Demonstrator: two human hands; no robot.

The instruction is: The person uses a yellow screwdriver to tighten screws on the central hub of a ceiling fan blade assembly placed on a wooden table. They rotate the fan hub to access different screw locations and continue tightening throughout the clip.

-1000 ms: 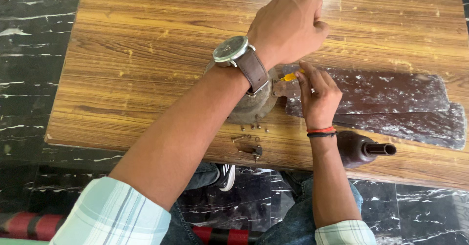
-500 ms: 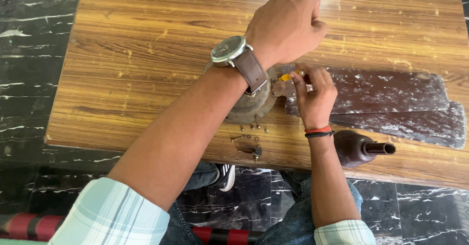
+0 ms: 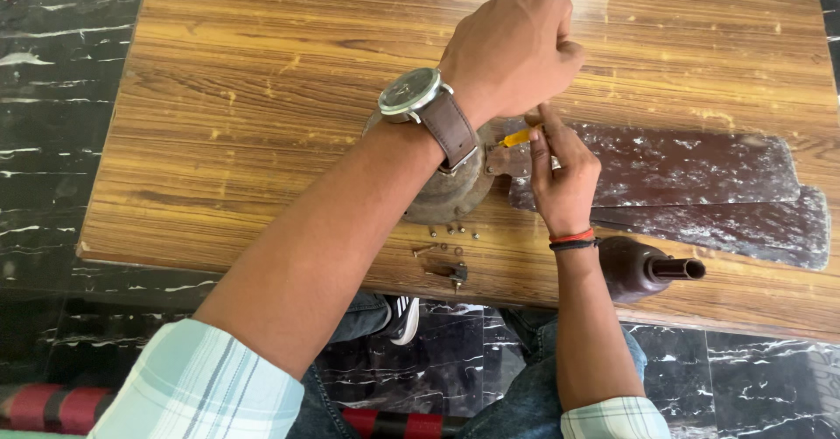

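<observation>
1. Head view — surroundings: black marble flooring with white veins is seen around a wooden board [image 3: 262, 98] with a striped grain, which serves as the work surface. A dark shoe [image 3: 402, 318] and blue jeans are visible below its near edge.

2. Head view — the work piece: a round, dusty fan motor housing [image 3: 446, 196] rests near the middle of the board, largely hidden under the left forearm. Two dust-coated brown fan blades [image 3: 691, 172] extend from it to the right, one overlapping the other. A brown bell-shaped cover with a short pipe [image 3: 643, 268] lies at the near edge, right of the right wrist.

3. Head view — hands: the left hand [image 3: 516, 50], a wristwatch on its wrist, is clenched above the housing; what it encloses cannot be told. The right hand [image 3: 564, 172] is closed around a yellow-handled screwdriver [image 3: 516, 137], whose tip is aimed at the joint between blade and housing.

4. Head view — progress, as judged: several small screws [image 3: 451, 229] and a small dark bracket [image 3: 451, 273] lie loose just near of the housing, so some fasteners appear already removed. The blades seem attached, so their release is judged not yet finished.
</observation>
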